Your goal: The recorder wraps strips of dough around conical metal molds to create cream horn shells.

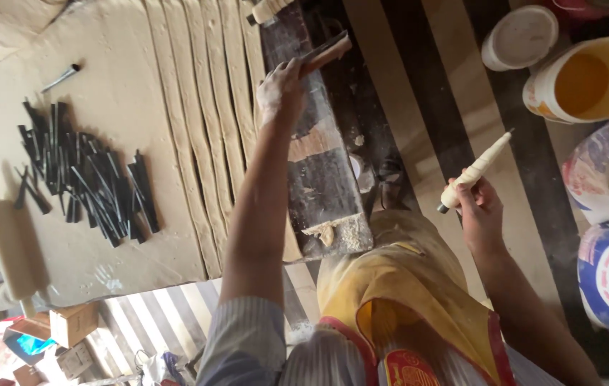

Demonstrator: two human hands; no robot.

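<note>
Standing over the work, the person has the left hand up near the top centre of the frame, fingers wrapped shut round the wooden handle of a flat blade tool, which sticks out past the knuckles toward the upper right, over the dark worn board. That puts the blade right next to the rolled dough sheet, w/ its long cut strips running from the top edge down to mid-frame, so the tool sits handy for the strips, I'd guess. Right hand is at centre right, well apart from the dough, fingers pinched round the thick end of a pale tapered stick; its thin tip points up toward the yellow bucket at upper right. Held off the table like that, it looks parked rather than in use. Left of the strips, approx mid-left, lies a heap of black rods, loose on the dough, and a rolling pin rests at the far left edge. Yellow apron fills the bottom centre.
</note>
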